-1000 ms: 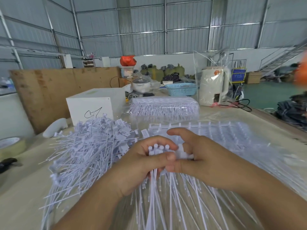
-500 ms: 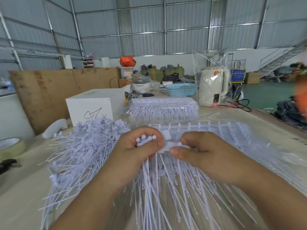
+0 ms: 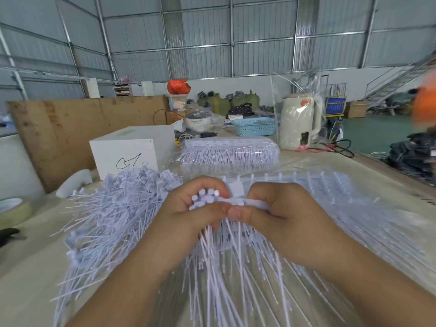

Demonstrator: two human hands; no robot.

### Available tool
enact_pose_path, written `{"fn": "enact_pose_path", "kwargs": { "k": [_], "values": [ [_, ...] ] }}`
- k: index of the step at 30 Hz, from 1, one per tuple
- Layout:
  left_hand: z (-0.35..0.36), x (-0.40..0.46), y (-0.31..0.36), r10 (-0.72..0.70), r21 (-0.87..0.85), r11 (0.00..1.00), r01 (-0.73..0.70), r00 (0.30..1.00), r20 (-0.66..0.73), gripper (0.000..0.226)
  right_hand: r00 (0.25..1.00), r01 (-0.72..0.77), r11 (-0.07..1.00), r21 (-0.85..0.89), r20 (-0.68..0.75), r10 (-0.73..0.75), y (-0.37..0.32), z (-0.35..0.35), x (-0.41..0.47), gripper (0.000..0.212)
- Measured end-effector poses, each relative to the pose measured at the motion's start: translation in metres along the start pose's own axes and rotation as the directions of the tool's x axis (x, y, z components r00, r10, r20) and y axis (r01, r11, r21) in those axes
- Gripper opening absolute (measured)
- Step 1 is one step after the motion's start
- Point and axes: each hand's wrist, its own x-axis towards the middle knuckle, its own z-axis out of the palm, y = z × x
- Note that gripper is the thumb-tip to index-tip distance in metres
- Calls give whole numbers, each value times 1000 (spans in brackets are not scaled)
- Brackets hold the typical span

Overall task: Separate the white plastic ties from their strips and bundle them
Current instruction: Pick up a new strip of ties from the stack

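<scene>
My left hand (image 3: pixel 188 213) grips a bunch of loose white ties (image 3: pixel 204 199), their round heads sticking up above my fingers and their tails fanning down toward me. My right hand (image 3: pixel 280 215) pinches the white strip (image 3: pixel 253 204) that carries more ties, thumb tip against my left thumb. A square tag (image 3: pixel 236 189) stands up between the hands. A big heap of separated ties (image 3: pixel 113 213) lies on the table at the left. More strips of ties (image 3: pixel 330 185) lie spread under and behind my right hand.
A white box (image 3: pixel 127 152) with a scribble stands behind the heap. A bagged pack of ties (image 3: pixel 231 154) lies at the back centre, a blue basket (image 3: pixel 256 126) and a cream kettle (image 3: pixel 299 121) beyond it. A tape roll (image 3: pixel 11 208) sits at far left.
Both hands have lifted a little away from me with the ties. The bunch in my left hand has drawn slightly left of the strip, and my right hand now pinches the strip's end.
</scene>
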Motion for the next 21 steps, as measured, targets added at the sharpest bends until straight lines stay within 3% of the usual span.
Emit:
{"fn": "enact_pose_path", "kwargs": {
  "k": [5, 11, 13, 16, 19, 21],
  "values": [
    [9, 1, 0, 26, -110, 993, -46, 985, -171, 15, 978, -12, 1000, -15, -209, 8, -8, 19, -4, 51],
    [11, 1, -3, 33, -48, 998, -51, 950, -311, 8, 925, -18, 987, 159, -372, 77, -8, 11, 4, 55],
    [1, 1, -3, -29, -73, 997, 12, 968, -247, 12, 964, -5, 978, 208, -260, 61, -1, 4, 2, 52],
    [-5, 1, -3, -77, -41, 996, 75, 996, -39, 21, 1000, -19, 963, 268, 25, 13, 5, 2, -2, 36],
    [2, -1, -3, -66, 2, 998, 67, 988, 138, 17, 991, -17, 982, 190, 136, -10, 6, 3, -2, 37],
    [4, -2, -3, -78, 34, 997, 74, 985, 154, 19, 985, -50, 988, 144, 171, 25, 8, 1, -2, 47]
  ]
}}
